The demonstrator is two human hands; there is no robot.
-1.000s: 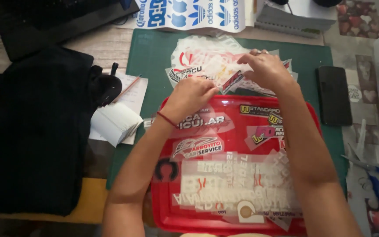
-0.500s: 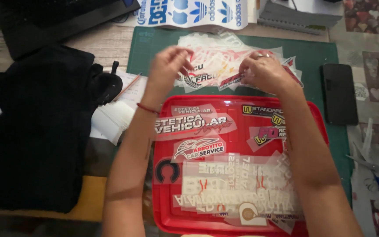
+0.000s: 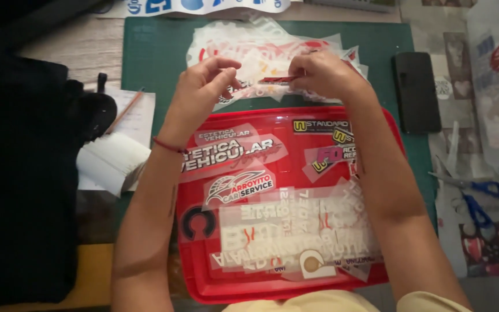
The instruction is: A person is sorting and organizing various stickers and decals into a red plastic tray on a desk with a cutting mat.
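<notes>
My right hand [image 3: 321, 75] pinches a small red and dark sticker strip [image 3: 276, 80] over the far edge of a red plastic tray [image 3: 198, 289]. My left hand [image 3: 203, 86] pinches the clear film at the strip's left end, thumb and forefinger together. Both hands hover just above a loose pile of clear-backed stickers [image 3: 261, 43] on a green cutting mat [image 3: 151, 52]. The tray below my forearms holds several printed vinyl decals [image 3: 238, 188], some overlapping. A red thread bracelet circles my left wrist.
A black phone [image 3: 416, 92] lies on the mat's right edge. Blue-handled scissors [image 3: 480, 196] rest further right on a patterned cloth. At left are a white notepad [image 3: 114, 159], a pencil [image 3: 125, 110] and a large black fabric item [image 3: 18, 173].
My left hand has lifted off the tray and gone up to the sticker pile. Both hands now meet on one small strip, a little further from me.
</notes>
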